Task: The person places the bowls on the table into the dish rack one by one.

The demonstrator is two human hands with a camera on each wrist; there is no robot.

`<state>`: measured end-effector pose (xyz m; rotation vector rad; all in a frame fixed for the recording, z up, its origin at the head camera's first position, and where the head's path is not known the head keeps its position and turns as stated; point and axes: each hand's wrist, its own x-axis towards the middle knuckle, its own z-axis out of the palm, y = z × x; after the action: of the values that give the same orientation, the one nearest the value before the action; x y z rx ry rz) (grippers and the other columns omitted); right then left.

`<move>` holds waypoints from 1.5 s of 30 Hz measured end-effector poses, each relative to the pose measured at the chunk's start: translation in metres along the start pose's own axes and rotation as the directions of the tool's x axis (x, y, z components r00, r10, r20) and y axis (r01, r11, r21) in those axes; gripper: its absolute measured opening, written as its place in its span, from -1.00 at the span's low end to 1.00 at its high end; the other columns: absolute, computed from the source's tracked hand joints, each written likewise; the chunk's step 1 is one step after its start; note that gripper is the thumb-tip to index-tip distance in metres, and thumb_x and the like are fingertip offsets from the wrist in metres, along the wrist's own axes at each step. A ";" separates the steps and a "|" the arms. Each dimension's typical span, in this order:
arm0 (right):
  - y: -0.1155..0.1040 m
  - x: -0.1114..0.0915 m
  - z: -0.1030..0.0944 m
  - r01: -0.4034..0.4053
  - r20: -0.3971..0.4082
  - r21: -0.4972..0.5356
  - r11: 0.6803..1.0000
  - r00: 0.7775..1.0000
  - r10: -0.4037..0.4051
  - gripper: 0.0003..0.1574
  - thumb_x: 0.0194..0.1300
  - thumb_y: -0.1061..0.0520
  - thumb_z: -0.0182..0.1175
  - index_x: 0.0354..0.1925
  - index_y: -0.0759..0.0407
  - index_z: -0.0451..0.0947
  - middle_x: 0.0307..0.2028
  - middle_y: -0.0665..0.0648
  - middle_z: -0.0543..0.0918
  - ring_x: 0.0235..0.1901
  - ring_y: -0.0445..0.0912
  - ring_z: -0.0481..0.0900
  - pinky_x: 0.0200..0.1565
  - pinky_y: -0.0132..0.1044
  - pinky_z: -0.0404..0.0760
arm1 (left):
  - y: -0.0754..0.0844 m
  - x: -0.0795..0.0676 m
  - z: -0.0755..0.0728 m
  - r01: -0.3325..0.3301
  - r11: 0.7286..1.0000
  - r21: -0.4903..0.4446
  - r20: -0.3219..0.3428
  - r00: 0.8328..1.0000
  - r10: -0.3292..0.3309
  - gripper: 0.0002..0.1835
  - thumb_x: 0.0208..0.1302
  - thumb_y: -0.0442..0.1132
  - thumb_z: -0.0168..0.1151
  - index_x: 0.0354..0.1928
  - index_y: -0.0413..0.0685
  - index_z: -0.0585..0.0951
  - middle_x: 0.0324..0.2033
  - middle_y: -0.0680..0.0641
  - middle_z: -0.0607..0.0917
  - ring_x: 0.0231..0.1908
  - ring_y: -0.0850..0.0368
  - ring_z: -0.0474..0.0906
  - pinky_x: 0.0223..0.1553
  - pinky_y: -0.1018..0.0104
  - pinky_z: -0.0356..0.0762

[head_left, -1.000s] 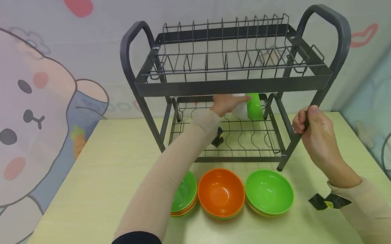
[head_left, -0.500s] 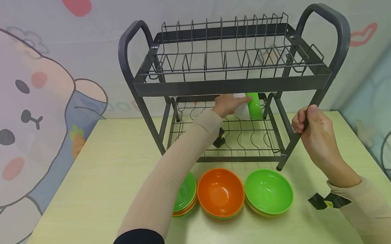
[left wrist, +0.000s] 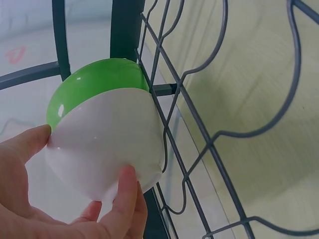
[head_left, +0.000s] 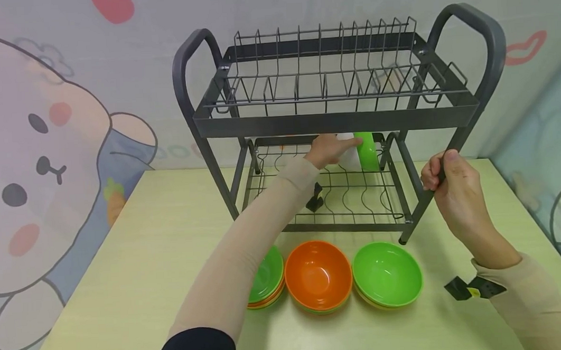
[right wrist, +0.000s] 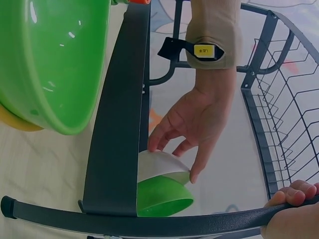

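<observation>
My left hand (head_left: 329, 150) reaches into the lower tier of a dark two-tier dish rack (head_left: 337, 123). It holds a white bowl (left wrist: 107, 142) between thumb and fingers, the bowl tipped on its side against the wires. Right beside it a green bowl (left wrist: 99, 79) stands on edge, partly covered by the white one in the left wrist view; in the right wrist view both bowls (right wrist: 164, 196) show at the rack's end. My right hand (head_left: 462, 197) grips the rack's front right leg (head_left: 460, 136), thumb over the front.
In front of the rack, stacked bowls stand in a row on the table (head_left: 124, 289): an orange-topped stack (head_left: 318, 276), a green-topped stack (head_left: 387, 275), and green-topped smaller dishes (head_left: 267, 276) partly behind my left forearm. The upper tier (head_left: 336, 99) has wire dividers.
My left hand has shifted slightly right with the white bowl, nearer the green bowl. My right hand keeps its grip on the rack leg.
</observation>
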<state>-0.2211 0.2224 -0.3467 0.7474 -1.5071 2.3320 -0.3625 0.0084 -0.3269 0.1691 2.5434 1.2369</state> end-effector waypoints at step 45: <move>-0.027 -0.013 -0.010 -0.113 -0.056 -0.673 0.731 0.993 0.102 -0.78 0.59 0.13 -0.05 0.08 0.20 0.35 -0.19 -0.08 0.66 -0.15 -0.25 0.62 0.01 -0.59 0.46 | 0.007 -0.070 -0.005 -0.040 0.982 -0.186 0.004 0.999 0.042 -0.34 0.43 0.03 0.20 0.42 0.03 0.19 0.27 -0.14 0.44 0.22 -0.06 0.47 0.26 0.04 0.39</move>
<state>-0.2003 0.2436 -0.3362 0.4412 -2.2346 1.6139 -0.2983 -0.0078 -0.3028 0.1840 2.4118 1.4780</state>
